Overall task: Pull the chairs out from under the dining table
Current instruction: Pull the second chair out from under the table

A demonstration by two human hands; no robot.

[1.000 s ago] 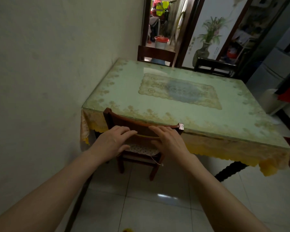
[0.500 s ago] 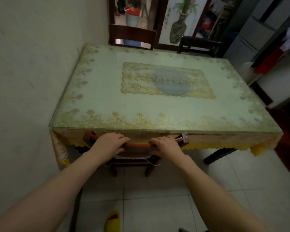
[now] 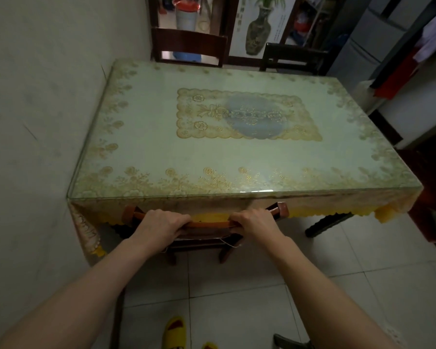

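Note:
A dining table with a glass top over a pale green, gold-patterned cloth fills the middle. A reddish wooden chair is tucked under its near edge; only the top rail and part of the legs show. My left hand and my right hand are both closed over that top rail, left and right of its middle. Two more chairs stand at the far edge: a dark brown chair at the left and a black chair at the right.
A plain wall runs close along the table's left side. White floor tiles lie below me, with a yellow slipper near the bottom. A doorway with a bucket, a vase picture and a cabinet lie beyond the table.
My view has risen and come closer over the table. Both hands have stayed on the near chair's top rail and curled tighter around it. The chair sits about where it was.

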